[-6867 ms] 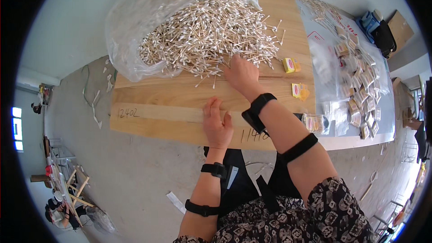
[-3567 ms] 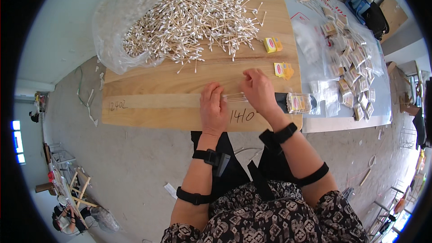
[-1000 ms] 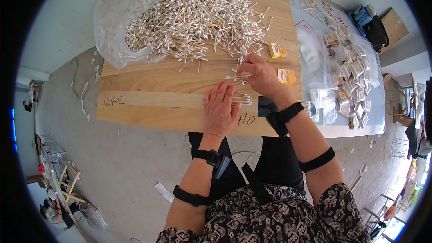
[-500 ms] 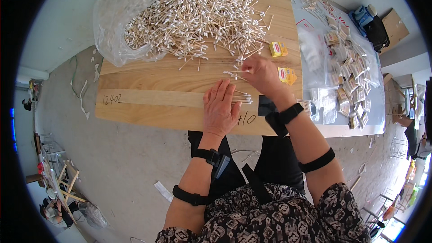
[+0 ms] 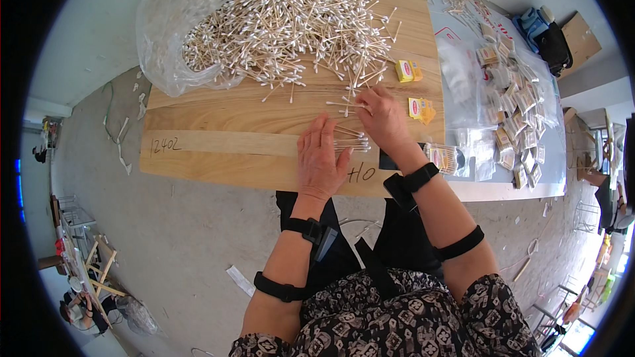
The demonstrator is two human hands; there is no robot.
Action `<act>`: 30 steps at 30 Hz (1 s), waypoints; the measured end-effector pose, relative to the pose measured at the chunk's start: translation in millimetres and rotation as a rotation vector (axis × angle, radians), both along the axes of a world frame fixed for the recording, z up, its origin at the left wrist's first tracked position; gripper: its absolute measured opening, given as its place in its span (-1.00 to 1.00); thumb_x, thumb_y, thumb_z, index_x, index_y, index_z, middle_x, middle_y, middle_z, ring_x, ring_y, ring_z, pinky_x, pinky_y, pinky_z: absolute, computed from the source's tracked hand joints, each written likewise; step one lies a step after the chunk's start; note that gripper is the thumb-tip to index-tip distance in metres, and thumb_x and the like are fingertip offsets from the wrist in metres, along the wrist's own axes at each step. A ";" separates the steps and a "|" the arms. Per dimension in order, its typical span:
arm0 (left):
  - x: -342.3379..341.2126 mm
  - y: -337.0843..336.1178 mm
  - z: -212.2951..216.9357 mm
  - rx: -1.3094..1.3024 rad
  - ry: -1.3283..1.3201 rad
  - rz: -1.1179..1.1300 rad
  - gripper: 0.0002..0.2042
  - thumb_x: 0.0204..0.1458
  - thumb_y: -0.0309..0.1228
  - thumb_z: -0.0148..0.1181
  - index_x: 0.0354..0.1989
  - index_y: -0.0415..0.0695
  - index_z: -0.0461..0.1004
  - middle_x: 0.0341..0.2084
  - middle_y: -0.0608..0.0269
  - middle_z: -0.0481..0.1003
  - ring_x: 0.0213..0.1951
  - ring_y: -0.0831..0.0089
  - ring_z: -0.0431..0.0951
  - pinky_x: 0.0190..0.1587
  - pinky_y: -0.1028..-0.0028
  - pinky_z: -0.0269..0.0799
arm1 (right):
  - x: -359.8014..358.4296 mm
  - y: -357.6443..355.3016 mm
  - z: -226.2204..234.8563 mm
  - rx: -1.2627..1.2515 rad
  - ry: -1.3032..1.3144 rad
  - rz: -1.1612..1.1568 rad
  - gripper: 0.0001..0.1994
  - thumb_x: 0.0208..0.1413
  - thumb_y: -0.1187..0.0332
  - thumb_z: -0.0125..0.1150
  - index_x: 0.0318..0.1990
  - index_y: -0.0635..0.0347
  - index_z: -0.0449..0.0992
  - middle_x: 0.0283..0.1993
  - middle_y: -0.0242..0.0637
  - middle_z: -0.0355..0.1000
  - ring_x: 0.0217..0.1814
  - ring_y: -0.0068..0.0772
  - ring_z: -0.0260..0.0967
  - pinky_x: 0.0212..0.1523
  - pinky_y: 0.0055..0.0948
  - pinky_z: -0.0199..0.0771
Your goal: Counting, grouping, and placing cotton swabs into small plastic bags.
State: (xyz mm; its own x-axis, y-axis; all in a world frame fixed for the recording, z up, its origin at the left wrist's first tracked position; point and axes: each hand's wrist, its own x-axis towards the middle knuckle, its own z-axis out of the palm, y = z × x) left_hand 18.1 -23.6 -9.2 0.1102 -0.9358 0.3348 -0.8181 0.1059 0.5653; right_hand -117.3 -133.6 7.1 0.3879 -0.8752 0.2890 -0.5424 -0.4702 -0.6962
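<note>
My left hand point(image 5: 319, 158) lies with fingers stretched on the wooden table, its fingertips and thumb bordering a small row of cotton swabs point(image 5: 352, 142). The left ends of that row are hidden by the hand. Just beyond, my right hand point(image 5: 385, 118) pinches at loose cotton swabs point(image 5: 344, 104); thumb and forefinger close on the end of one. A large heap of cotton swabs point(image 5: 291, 26) spreads from an opened clear plastic bag point(image 5: 162, 43) at the far side of the table.
Two small yellow boxes, one farther point(image 5: 408, 71) and one nearer point(image 5: 419, 109), stand by the table's right edge. A pack of swabs point(image 5: 442, 158) sits beside my right wrist, next to a dark flat piece point(image 5: 390, 160). Many small packs point(image 5: 516, 106) cover the grey surface on the right.
My right hand has shifted slightly nearer and its forearm leftward, uncovering more of the swab pack by the wrist. My left hand has moved very little and stays beside the row.
</note>
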 end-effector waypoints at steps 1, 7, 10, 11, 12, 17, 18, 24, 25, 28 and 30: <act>0.6 0.3 -0.2 0.006 -0.003 -0.004 -0.44 -0.08 -0.36 0.27 0.14 -0.20 0.28 0.19 0.01 0.28 0.20 0.06 0.27 0.25 0.15 0.09 | 1.6 -2.7 -0.4 -0.046 0.049 -0.026 -0.94 0.00 0.42 0.17 -0.42 0.18 0.49 -0.36 -0.18 0.40 -0.28 -0.03 0.43 -0.28 -0.15 0.44; 1.2 0.4 -2.3 0.001 -0.019 -0.007 -0.44 -0.06 -0.35 0.26 0.16 -0.20 0.27 0.19 -0.01 0.28 0.20 0.05 0.27 0.25 0.16 0.09 | 0.8 -6.4 1.4 -0.077 0.108 -0.026 -0.95 0.00 0.43 0.18 -0.40 0.19 0.51 -0.35 -0.18 0.40 -0.28 -0.02 0.42 -0.28 -0.17 0.42; 2.9 0.9 -3.5 -0.018 -0.016 -0.003 -0.42 -0.06 -0.35 0.26 0.18 -0.20 0.25 0.19 0.00 0.28 0.21 0.05 0.26 0.25 0.15 0.09 | -5.9 2.5 5.4 -0.040 0.113 0.007 -0.95 -0.02 0.43 0.20 -0.41 0.19 0.51 -0.34 -0.18 0.41 -0.29 -0.02 0.42 -0.28 -0.17 0.42; 3.0 1.7 -3.5 -0.016 -0.016 -0.002 -0.42 -0.06 -0.35 0.26 0.18 -0.20 0.25 0.19 0.00 0.28 0.21 0.05 0.26 0.25 0.15 0.09 | -8.0 6.6 5.6 -0.042 0.140 0.052 -0.94 -0.02 0.42 0.20 -0.41 0.19 0.52 -0.34 -0.19 0.41 -0.30 -0.03 0.42 -0.29 -0.17 0.42; 2.9 1.6 -2.9 -0.006 -0.003 0.001 -0.41 -0.06 -0.35 0.26 0.19 -0.20 0.24 0.20 0.00 0.27 0.21 0.05 0.26 0.25 0.16 0.09 | -8.8 10.9 7.8 -0.043 0.141 0.052 -0.94 -0.02 0.42 0.20 -0.41 0.19 0.52 -0.34 -0.19 0.41 -0.30 -0.03 0.42 -0.29 -0.17 0.42; 0.6 -0.1 1.9 0.012 0.012 -0.015 -0.36 -0.05 -0.35 0.25 0.25 -0.19 0.20 0.23 0.01 0.24 0.22 0.04 0.25 0.24 0.15 0.09 | -10.3 9.9 2.6 0.105 -0.005 -0.028 -0.94 -0.05 0.44 0.17 -0.48 0.21 0.48 -0.37 -0.13 0.40 -0.27 0.01 0.43 -0.28 -0.12 0.45; -0.8 0.1 4.4 0.033 -0.036 -0.014 -0.36 -0.03 -0.32 0.24 0.26 -0.18 0.19 0.24 0.01 0.22 0.24 0.05 0.22 0.26 0.15 0.07 | -8.8 7.8 1.0 0.105 -0.006 -0.029 -0.94 -0.05 0.44 0.17 -0.48 0.21 0.48 -0.37 -0.13 0.40 -0.27 0.01 0.43 -0.28 -0.12 0.45; -3.1 -1.2 1.6 0.114 -0.249 -0.033 -0.37 0.02 -0.20 0.19 0.27 -0.17 0.21 0.28 0.03 0.17 0.33 0.11 0.09 0.30 0.12 -0.04 | -3.6 4.3 0.5 0.022 0.182 -0.058 -0.91 -0.06 0.41 0.21 -0.42 0.22 0.52 -0.36 -0.16 0.44 -0.30 -0.02 0.45 -0.28 -0.19 0.44; -3.2 -1.2 1.5 0.136 -0.255 -0.041 -0.38 0.03 -0.17 0.18 0.26 -0.17 0.23 0.28 0.04 0.16 0.35 0.11 0.06 0.31 0.12 -0.06 | -4.7 5.7 0.4 0.073 0.211 -0.011 -0.91 -0.04 0.39 0.18 -0.43 0.21 0.51 -0.40 -0.13 0.43 -0.31 0.02 0.44 -0.28 -0.14 0.44; -2.0 -0.4 1.4 0.145 -0.200 -0.037 -0.40 0.04 -0.17 0.16 0.24 -0.19 0.25 0.28 0.06 0.16 0.35 0.09 0.05 0.31 0.12 -0.06 | -7.2 7.2 0.2 0.137 0.198 0.074 -0.90 -0.01 0.37 0.16 -0.43 0.19 0.51 -0.45 -0.09 0.42 -0.33 0.05 0.44 -0.27 -0.09 0.44; -1.9 0.4 1.6 0.128 -0.185 -0.029 -0.41 0.05 -0.16 0.15 0.25 -0.16 0.25 0.29 0.06 0.15 0.36 0.07 0.04 0.31 0.11 -0.06 | -5.9 6.9 1.3 0.151 0.155 0.113 -0.89 -0.01 0.36 0.17 -0.42 0.19 0.52 -0.47 -0.09 0.42 -0.33 0.05 0.44 -0.28 -0.09 0.44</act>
State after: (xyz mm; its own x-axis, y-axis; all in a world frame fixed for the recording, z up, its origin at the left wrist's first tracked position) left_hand 16.2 -23.2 -7.6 0.0304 -0.9739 0.2249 -0.9066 0.0679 0.4165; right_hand -123.2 -126.7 8.3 0.5156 -0.8523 0.0878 -0.5979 -0.4312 -0.6757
